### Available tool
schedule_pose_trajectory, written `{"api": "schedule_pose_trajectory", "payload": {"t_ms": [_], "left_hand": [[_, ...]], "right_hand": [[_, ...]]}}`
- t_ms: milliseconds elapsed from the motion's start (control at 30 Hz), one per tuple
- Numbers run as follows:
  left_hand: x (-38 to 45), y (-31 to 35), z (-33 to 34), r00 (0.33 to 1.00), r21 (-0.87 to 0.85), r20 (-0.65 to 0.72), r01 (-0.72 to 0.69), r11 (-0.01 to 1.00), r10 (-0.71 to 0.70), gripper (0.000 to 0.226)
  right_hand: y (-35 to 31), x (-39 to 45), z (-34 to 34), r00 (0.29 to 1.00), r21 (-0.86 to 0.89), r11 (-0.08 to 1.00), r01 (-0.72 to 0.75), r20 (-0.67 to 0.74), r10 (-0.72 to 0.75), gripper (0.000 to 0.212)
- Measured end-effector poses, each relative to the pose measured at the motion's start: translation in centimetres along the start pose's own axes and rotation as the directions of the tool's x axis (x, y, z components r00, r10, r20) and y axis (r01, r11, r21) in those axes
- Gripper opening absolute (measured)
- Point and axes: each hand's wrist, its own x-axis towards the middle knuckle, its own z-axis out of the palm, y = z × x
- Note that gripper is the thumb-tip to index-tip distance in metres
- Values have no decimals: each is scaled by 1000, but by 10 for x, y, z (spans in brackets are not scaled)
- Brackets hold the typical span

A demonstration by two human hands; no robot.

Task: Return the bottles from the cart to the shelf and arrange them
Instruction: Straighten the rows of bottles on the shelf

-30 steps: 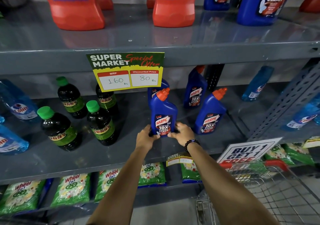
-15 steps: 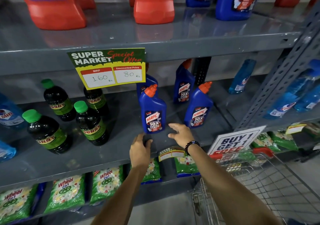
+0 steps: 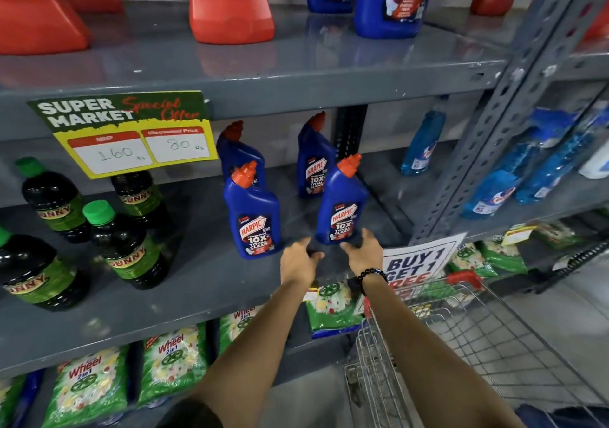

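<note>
Two hands at the base of a blue bottle

Two bare forearms reached up from the bottom edge, with the wire cart [image 3: 468,345] low on the right. Left hand [image 3: 298,259] hovered over the grey shelf [image 3: 197,282], fingers loosely curled, gripping nothing. Right hand [image 3: 364,251], bead bracelet [image 3: 369,276] at the wrist, was spread open, its fingers touching the lower right of the front right blue bottle [image 3: 341,207]; no firm grip visible. That bottle stood tilted, just beyond and between both hands. Front left blue bottle [image 3: 252,216] stood upright, just left of the left hand, apart from it. Two more blue bottles [image 3: 311,160] stood behind, deeper on the same shelf. Dark green-capped bottles [image 3: 125,246] stood well to the left. Yellow price sign [image 3: 131,134] hung from the shelf above.
</note>
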Motion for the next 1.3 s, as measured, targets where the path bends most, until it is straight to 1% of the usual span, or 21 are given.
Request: {"api": "schedule_pose_trajectory", "payload": {"t_ms": [67,133,200,333,400,500,700,900,1067,1300], "left_hand": [[7,4,5,999,19,-25,26,999,-26,43],[14,9,9,998,14,-37,46,999,-46,40],[20,13,12,998,8,-39,52,999,-52,35],[27,17,15,994,57,-61,91,994,-87,26],[31,17,16,992,74,-71,111,991,-106,26],[34,18,16,989,87,-70,134,987,-128,31],[33,18,17,990,98,-85,122,988,-114,28],[35,20,17,989,93,-87,128,987,-120,26],[37,20,17,990,126,-97,112,986,-100,24],[39,16,18,992,149,-93,98,984,-84,27]], "right_hand": [[-2,4,3,998,32,998,49,29,-50,45],[-3,8,6,997,47,997,61,49,-63,40],[-2,12,7,997,30,998,59,49,-61,39],[0,18,7,996,29,997,67,54,-69,39],[-1,21,7,996,39,997,66,61,-69,39],[-2,24,6,996,34,998,57,73,-60,40],[-2,24,3,994,27,998,55,97,-58,43],[-6,25,6,996,14,999,32,81,-33,42],[-8,26,6,997,9,999,34,75,-35,41],[-8,27,6,996,-15,999,34,81,-33,37]]}}
